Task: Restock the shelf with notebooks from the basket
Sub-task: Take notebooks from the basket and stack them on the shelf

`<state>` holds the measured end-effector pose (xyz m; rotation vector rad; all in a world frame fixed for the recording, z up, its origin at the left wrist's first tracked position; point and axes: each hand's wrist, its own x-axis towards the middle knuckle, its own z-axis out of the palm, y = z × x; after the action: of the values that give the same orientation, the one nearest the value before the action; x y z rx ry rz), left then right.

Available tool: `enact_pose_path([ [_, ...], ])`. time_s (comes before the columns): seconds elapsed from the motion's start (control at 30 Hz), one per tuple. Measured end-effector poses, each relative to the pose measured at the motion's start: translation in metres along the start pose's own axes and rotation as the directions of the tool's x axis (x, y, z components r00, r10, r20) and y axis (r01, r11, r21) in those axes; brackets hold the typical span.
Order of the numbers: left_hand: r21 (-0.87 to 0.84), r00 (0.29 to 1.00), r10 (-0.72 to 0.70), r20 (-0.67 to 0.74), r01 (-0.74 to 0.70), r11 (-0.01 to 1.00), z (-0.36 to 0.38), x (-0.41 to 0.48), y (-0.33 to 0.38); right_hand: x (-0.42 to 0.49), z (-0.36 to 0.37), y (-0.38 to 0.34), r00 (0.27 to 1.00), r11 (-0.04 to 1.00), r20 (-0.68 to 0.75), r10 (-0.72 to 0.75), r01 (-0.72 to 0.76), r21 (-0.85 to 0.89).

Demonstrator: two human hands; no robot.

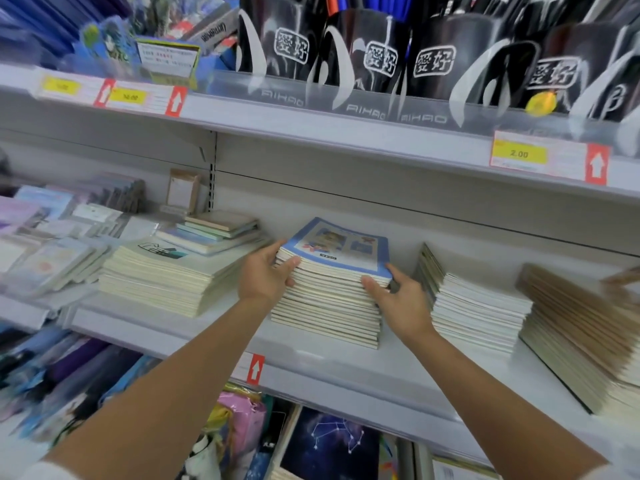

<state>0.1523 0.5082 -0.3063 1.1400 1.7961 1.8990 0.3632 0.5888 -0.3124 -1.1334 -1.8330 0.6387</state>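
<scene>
Now | left hand (262, 276), right hand (403, 303) grip notebook stack (334, 258) | apparently resting on shelf (398, 362)

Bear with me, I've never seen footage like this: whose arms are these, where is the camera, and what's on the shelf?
There is no machine here. These are a person's two bare arms, filmed by one wide-angle camera worn on the head, looking forward and down. The wide lens is why the shelves look curved.

The person faces a shop shelf. In the middle stands a stack of blue-covered notebooks. The left hand grips its upper left corner and the right hand grips its right front corner, so both hold the stack's top notebooks.

To the left lies a cream notebook stack, and to the right a white-edged notebook stack. On the shelf above stand black Aihao pen cups. The basket is not in view.
</scene>
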Motion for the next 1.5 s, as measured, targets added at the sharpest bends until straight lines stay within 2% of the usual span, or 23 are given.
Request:
enact_pose_path([
  [0.1,-0.085,0.999,-0.036,0.039,0.039,0.996,-0.001,-0.003,0.001,-0.006,0.005,-0.006,0.999,0.996,-0.034,-0.001,-0.001,-0.084],
  [0.23,-0.183,0.989,-0.094,0.118,0.114,0.976,-0.019,-0.016,0.01,-0.021,0.004,-0.02,0.966,0.974,-0.241,-0.092,0.037,-0.223],
  [0.3,-0.134,0.991,-0.102,0.086,0.113,0.984,-0.036,-0.025,0.016,-0.028,0.007,-0.026,0.938,0.958,-0.293,-0.187,0.107,-0.267],
  [0.37,0.016,0.997,-0.067,0.034,0.066,0.998,-0.057,-0.036,0.014,-0.037,0.014,-0.035,0.908,0.931,-0.291,-0.303,0.217,-0.293],
  [0.47,0.123,0.998,-0.06,-0.035,0.064,0.99,-0.09,-0.058,0.007,-0.063,0.036,-0.059,0.886,0.895,-0.2,-0.418,0.364,-0.256],
  [0.53,0.155,0.994,-0.1,-0.049,0.106,0.982,-0.113,-0.076,-0.001,-0.087,0.054,-0.074,0.893,0.895,-0.112,-0.435,0.416,-0.16],
  [0.67,0.273,0.977,-0.211,-0.036,0.212,0.938,-0.167,-0.117,-0.03,-0.142,0.099,-0.093,0.901,0.907,0.113,-0.418,0.421,-0.006],
  [0.77,0.29,0.936,-0.347,-0.061,0.349,0.891,-0.215,-0.157,-0.061,-0.19,0.137,-0.099,0.87,0.936,0.347,-0.35,0.341,0.088],
  [0.87,0.245,0.866,-0.492,-0.09,0.498,0.832,-0.26,-0.194,-0.086,-0.233,0.174,-0.101,0.781,0.951,0.551,-0.294,0.296,0.087],
  [1.0,0.18,0.775,-0.605,-0.181,0.631,0.755,-0.311,-0.235,-0.125,-0.281,0.222,-0.106,0.673,0.966,0.707,-0.216,0.255,0.051],
  [1.07,0.15,0.717,-0.659,-0.226,0.694,0.704,-0.329,-0.256,-0.146,-0.304,0.246,-0.106,0.594,0.983,0.791,-0.146,0.176,0.05],
  [1.13,0.107,0.652,-0.712,-0.261,0.753,0.65,-0.344,-0.275,-0.166,-0.326,0.266,-0.101,0.504,0.986,0.857,-0.109,0.165,0.028],
  [1.27,0.027,0.515,-0.798,-0.312,0.845,0.535,-0.369,-0.314,-0.202,-0.364,0.299,-0.076,0.319,0.969,0.947,-0.046,0.243,-0.034],
  [1.4,-0.091,0.348,-0.872,-0.343,0.912,0.4,-0.391,-0.352,-0.244,-0.387,0.33,-0.047,0.092,0.922,0.989,0.115,0.361,-0.141],
  [1.43,-0.127,0.298,-0.886,-0.356,0.924,0.362,-0.396,-0.362,-0.255,-0.391,0.338,-0.04,0.062,0.924,0.986,0.152,0.346,-0.164],
  [1.5,-0.181,0.204,-0.9,-0.385,0.94,0.29,-0.405,-0.385,-0.275,-0.398,0.351,-0.025,0.059,0.931,0.978,0.2,0.299,-0.208],
])
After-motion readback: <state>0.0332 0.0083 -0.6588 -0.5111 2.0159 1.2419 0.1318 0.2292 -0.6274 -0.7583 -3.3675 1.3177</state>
